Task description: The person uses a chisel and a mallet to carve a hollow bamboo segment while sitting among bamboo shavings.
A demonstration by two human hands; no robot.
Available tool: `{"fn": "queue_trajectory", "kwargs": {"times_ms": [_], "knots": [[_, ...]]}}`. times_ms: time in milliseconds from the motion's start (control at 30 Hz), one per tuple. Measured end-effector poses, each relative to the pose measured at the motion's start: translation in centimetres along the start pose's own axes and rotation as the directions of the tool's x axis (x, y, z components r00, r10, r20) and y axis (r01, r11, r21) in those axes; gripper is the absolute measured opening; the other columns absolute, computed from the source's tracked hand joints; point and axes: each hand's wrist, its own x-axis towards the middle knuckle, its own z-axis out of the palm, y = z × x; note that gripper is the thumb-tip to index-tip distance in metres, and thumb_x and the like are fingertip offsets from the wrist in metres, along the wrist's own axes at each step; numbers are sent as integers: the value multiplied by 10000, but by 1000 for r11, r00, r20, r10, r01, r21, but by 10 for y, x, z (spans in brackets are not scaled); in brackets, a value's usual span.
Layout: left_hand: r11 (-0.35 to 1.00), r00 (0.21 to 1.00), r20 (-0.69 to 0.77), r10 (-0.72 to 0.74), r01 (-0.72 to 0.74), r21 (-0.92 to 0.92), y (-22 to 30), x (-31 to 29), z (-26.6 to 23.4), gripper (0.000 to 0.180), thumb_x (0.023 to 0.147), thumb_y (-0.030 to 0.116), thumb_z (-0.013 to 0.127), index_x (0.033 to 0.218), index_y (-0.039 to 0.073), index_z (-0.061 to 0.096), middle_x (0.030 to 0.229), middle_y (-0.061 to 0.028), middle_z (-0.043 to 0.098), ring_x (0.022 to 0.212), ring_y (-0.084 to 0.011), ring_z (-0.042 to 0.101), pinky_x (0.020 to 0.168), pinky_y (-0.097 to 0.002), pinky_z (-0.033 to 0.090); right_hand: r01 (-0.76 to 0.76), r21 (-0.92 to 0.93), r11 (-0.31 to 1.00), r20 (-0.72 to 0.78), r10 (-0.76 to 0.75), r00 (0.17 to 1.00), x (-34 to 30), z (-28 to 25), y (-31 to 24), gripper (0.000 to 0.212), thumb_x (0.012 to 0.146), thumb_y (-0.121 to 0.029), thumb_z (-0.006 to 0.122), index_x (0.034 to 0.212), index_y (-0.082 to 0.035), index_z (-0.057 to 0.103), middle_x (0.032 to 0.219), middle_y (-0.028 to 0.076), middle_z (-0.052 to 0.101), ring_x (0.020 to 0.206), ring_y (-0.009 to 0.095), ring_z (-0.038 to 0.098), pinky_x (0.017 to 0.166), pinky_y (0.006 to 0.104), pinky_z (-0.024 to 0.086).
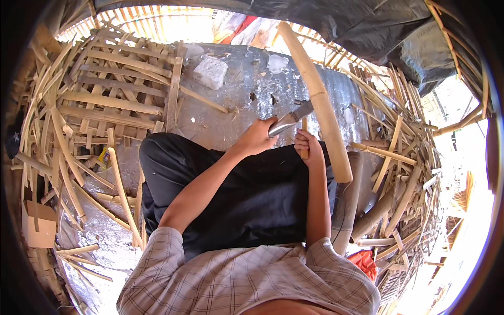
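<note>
My left hand (257,137) is closed round a shiny metal tool (284,125) in front of my lap. Its far end meets a dark grey blocky metal piece (303,109); whether they are one tool I cannot tell. Close beside it, my right hand (311,147) grips a short narrow wooden stick (304,124), upright in my fist. Just beyond my right hand a long, thick bamboo piece (319,97) slants from the far middle down to my right knee. Whether the bamboo touches the metal piece or my hand is unclear.
Black trousers (231,210) cover my crossed legs. Stacked bamboo slats and a slatted frame (113,97) fill the left; more bamboo strips (399,157) pile up at right. A whitish block (210,72) lies ahead on the grey sheet (247,68). A cardboard box (39,226) stands at far left.
</note>
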Motion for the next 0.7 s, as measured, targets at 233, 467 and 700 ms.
{"fn": "queue_trajectory", "kwargs": {"times_ms": [233,467,700], "knots": [[879,934,206,-293,347,-326,20,2,-25,279,892,99,697,1080,-37,543,657,-71,556,474,-136,558,435,-329,445,-31,1,1000,7,31,1000,1,-1,-1,223,996,-63,583,850,-118,425,635,-87,356,452,-7,293,400,170,262],[351,939,278,-200,334,-875,31,1,-36,202,958,124,673,1041,62,500,667,24,474,444,-47,443,360,-225,395,-28,-50,998,12,29,1000,4,-2,1,219,1006,-70,567,848,-125,426,635,-95,342,457,-8,285,410,172,262],[-185,951,266,-158,236,-954,17,5,-67,120,1005,65,572,957,-11,492,701,29,429,454,8,406,369,-138,377,-26,-72,997,7,27,1000,6,-2,2,226,1009,-78,566,843,-132,422,626,-105,326,461,-10,278,418,174,254]]}}
